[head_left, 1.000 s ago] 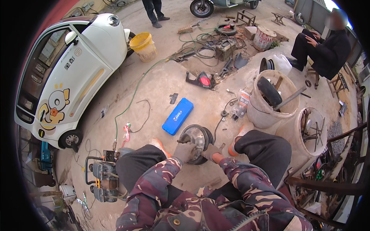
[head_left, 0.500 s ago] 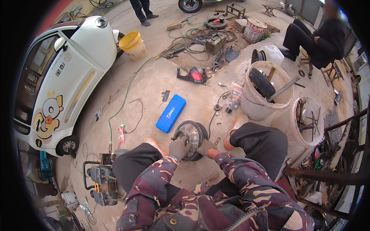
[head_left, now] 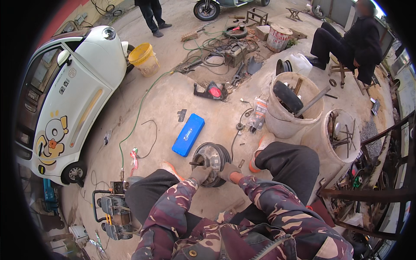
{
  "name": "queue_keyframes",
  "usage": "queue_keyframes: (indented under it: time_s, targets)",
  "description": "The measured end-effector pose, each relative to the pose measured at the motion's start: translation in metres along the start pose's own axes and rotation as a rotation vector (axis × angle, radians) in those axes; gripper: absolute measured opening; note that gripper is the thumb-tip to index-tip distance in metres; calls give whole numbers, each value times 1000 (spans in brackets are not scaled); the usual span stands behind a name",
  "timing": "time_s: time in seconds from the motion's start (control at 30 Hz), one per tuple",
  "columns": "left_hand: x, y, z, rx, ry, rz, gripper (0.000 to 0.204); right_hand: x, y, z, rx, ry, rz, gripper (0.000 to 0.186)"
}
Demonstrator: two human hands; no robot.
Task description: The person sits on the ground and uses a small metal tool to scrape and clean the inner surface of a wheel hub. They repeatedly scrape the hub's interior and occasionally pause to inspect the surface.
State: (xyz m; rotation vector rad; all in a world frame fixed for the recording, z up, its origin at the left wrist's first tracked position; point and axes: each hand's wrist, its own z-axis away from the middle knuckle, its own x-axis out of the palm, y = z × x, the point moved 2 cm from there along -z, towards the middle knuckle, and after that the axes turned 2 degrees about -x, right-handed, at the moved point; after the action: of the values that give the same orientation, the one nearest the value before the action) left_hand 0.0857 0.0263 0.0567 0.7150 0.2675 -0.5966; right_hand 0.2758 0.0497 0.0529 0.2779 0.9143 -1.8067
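Note:
A black wheel rim with a dull metal hub [head_left: 212, 154] is on the concrete between my feet, a dark shaft [head_left: 197, 164] sticking out to its left. My gloved left hand [head_left: 201, 173] is curled on the lower left of the hub, just below the shaft. My gloved right hand [head_left: 226, 172] grips the rim's right side. A long blue case [head_left: 188, 134] lies just beyond the wheel, and a thin cable [head_left: 233, 145] runs near it on the right. The fingertips are partly hidden.
White car [head_left: 84, 86], yellow bucket [head_left: 143, 60] at left; compressor [head_left: 117, 216] by my left leg. Two white buckets of parts [head_left: 286, 119] [head_left: 325, 147] and metal frame [head_left: 381, 195] at right. Hoses, tools [head_left: 234, 56] ahead; standing person [head_left: 149, 17]; seated person [head_left: 346, 47] at upper right.
The view has shifted slightly. My hands stay on the wheel, with the shaft showing more now beside my left hand. The seated person has lowered their hands from the knees.

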Motion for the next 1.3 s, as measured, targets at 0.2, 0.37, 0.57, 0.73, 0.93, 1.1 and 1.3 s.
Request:
queue_keyframes:
  time_s: [0.2, 0.37, 0.57, 0.73, 0.93, 1.1, 1.3]
  targets:
    - [-1, 20, 36, 589, 322, -547, 31, 15, 12, -23, -50, 9, 54, 72]
    - [-5, 20, 35, 513, 330, -692, 30, 20, 14, -30, -91, -41, 36, 80]
    - [-7, 24, 4, 3, 148, -29, 41, 7, 4, -18, -15, -26, 61, 78]
    - [-10, 19, 14, 99, 220, -72, 39, 3, 3, -5, -2, -6, 45, 75]
    - [-13, 24, 42, 580, 491, -626, 33, 1, -1, -4, 7, -38, 38, 79]
    - [-13, 25, 24, 396, 314, -661, 36, 1, 1, -5, -5, -8, 76, 83]
    - [-2, 9, 14, 30, 151, -86, 31, 3, 1, -6, -6, -3, 42, 81]
